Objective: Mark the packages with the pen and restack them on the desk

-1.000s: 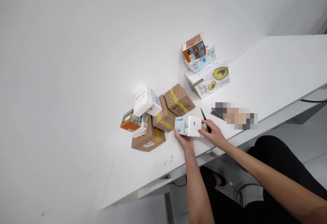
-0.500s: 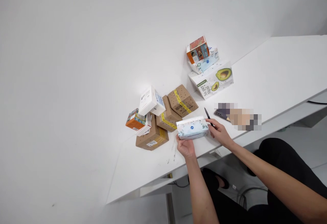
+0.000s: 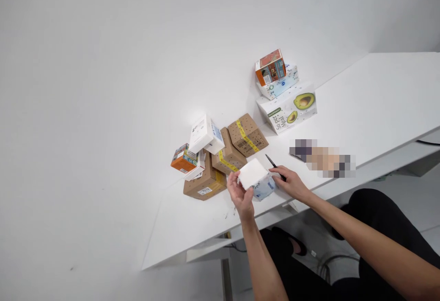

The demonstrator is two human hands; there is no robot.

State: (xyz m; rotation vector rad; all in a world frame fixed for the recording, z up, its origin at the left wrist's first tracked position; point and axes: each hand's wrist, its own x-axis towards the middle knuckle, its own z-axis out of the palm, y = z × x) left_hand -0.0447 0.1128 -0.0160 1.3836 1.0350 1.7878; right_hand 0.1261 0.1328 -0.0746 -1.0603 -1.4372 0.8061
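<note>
A tissue pack (image 3: 263,186) with a pale blue floral side is turned so that a plain white face shows upward. My left hand (image 3: 242,195) is closed around its left end, thumb on the near side and fingers along the far left. My right hand (image 3: 290,183) grips a slim black pen (image 3: 275,166), its tip pointing up and left above the table. That hand's fingers are close to the right end of the pack; whether they touch it I cannot tell.
Brown cartons with yellow tape (image 3: 248,135) stand beyond the pack, with a white box (image 3: 206,134) and an orange box (image 3: 184,158) to their left. An avocado-printed box (image 3: 290,108), another floral pack (image 3: 283,84) and an orange-red box (image 3: 270,68) stand farther back. A blurred-out item (image 3: 321,158) lies right.
The tissue pack has been turned from its floral side to its white face. My left hand has shifted up its left end. My right hand and the pen have moved slightly left.
</note>
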